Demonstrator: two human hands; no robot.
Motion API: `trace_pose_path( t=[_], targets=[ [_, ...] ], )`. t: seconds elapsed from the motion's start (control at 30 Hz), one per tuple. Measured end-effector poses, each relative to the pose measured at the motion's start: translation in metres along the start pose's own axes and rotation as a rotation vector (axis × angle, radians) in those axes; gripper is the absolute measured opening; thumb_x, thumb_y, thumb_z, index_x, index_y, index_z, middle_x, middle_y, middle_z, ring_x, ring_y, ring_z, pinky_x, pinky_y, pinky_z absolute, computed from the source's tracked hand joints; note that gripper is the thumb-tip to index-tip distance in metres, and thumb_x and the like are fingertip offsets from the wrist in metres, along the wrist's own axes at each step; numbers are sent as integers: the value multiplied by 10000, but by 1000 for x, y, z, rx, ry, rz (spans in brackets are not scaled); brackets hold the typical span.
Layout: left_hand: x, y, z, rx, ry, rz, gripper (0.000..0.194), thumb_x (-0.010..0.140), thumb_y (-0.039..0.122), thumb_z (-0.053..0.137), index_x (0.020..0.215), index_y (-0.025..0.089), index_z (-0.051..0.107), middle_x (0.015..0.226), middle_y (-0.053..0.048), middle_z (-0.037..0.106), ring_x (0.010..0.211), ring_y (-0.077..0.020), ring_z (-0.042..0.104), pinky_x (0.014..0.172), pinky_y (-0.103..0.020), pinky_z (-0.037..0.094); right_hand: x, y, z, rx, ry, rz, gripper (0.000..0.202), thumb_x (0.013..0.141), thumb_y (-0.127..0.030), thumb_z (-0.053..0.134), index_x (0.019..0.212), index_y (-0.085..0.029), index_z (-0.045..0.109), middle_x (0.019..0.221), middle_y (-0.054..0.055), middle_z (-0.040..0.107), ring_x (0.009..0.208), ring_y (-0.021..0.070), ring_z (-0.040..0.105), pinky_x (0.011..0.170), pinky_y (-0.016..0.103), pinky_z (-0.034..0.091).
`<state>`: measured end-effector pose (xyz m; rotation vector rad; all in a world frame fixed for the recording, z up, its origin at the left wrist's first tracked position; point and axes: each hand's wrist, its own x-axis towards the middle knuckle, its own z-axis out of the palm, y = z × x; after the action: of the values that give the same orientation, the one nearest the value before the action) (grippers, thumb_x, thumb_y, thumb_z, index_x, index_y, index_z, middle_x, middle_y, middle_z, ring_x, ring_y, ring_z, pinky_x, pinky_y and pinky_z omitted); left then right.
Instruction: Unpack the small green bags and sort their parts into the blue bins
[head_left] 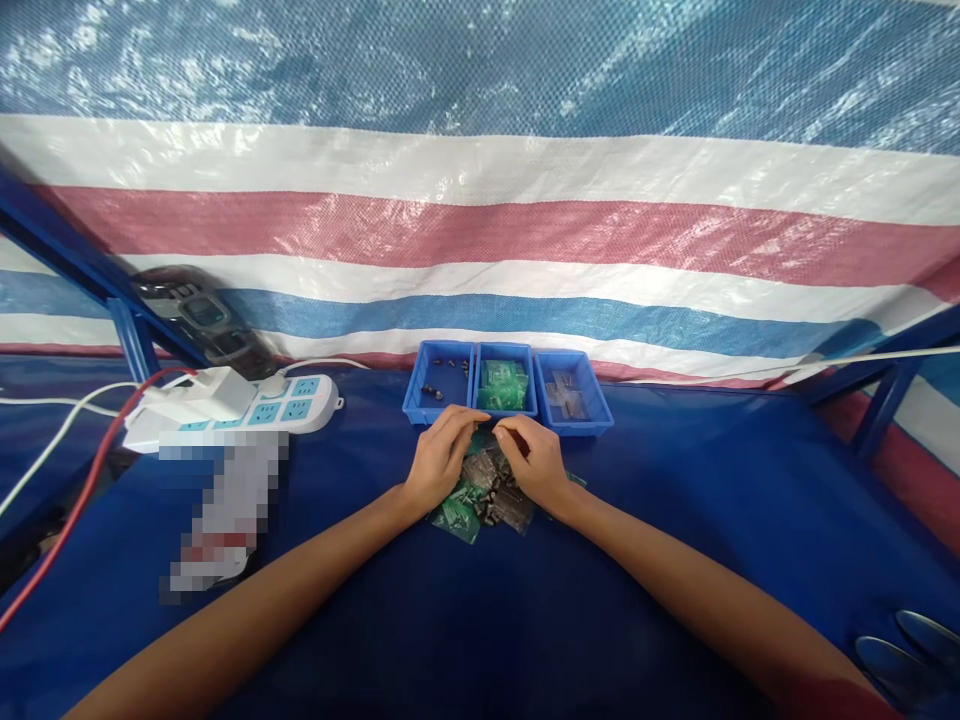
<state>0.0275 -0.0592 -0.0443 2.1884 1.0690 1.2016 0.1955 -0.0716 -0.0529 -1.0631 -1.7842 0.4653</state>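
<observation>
My left hand (442, 457) and my right hand (535, 462) face each other over a pile of small bags and dark metal parts (491, 487). The fingers of both hands are bent into a pinch; whatever they hold is too small to make out. Behind them stand three blue bins in a row. The left bin (420, 408) has several dark small parts, the middle bin (507, 412) holds green bags, and the right bin (596, 408) has clear bags. A green bag (457, 520) lies at the pile's front left.
At the left are a white power strip (319, 404) with plugs, a red cable (94, 470) and a dark device (206, 315). A pixelated object (236, 500) lies nearer. Glasses (892, 665) rest at the lower right. A striped sheet (480, 235) hangs behind the blue table (675, 480).
</observation>
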Motion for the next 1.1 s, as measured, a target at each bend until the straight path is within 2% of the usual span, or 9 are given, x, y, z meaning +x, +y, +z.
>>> trace_pose_path(
  t=[0.13, 0.23, 0.4, 0.57, 0.73, 1.1],
  targets=[
    [-7, -8, 3, -42, 48, -66, 227, 964, 251, 292, 1035, 195, 500, 704, 12, 476, 533, -78, 426, 530, -202, 379, 0, -1, 0, 10, 2, -5, 213, 930, -265, 405, 873, -173, 588, 748, 36, 592, 620, 136, 519, 597, 259, 396],
    [-9, -10, 5, -28, 85, -123, 172, 961, 272, 304, 1009, 199, 453, 596, 56, 386, 471, -73, 356, 484, -193, 323, 1, -2, -1, 16, -1, -11, 211, 928, -258, 404, 870, -173, 588, 733, 31, 579, 612, 133, 513, 586, 256, 392],
    [-7, -7, 5, -8, 68, -166, 148, 952, 288, 331, 1011, 197, 431, 707, 28, 508, 539, -73, 450, 519, -189, 349, 0, -2, -1, 20, -19, -42, 171, 910, -277, 449, 885, -177, 586, 684, 12, 537, 562, 120, 473, 555, 247, 381],
    [-5, -6, 6, -12, 30, -145, 160, 945, 293, 350, 1054, 196, 416, 788, 3, 574, 647, -95, 550, 583, -201, 405, -2, 2, 1, 13, -56, -80, 171, 884, -317, 512, 951, -174, 578, 666, -6, 494, 537, 110, 446, 550, 241, 384],
    [-5, -5, 7, 7, 13, -75, 161, 936, 275, 377, 1070, 192, 410, 816, -4, 594, 705, -112, 591, 642, -219, 445, -2, 4, 3, -20, -59, -88, 186, 892, -334, 511, 949, -174, 588, 654, -7, 488, 534, 110, 442, 548, 241, 382],
    [-3, -3, 6, 34, -35, -52, 163, 930, 282, 393, 1053, 188, 445, 826, -8, 606, 716, -123, 610, 646, -223, 459, -1, 3, 2, -30, -61, -90, 178, 910, -311, 481, 954, -177, 591, 654, 2, 510, 558, 119, 467, 562, 246, 391]
  ],
)
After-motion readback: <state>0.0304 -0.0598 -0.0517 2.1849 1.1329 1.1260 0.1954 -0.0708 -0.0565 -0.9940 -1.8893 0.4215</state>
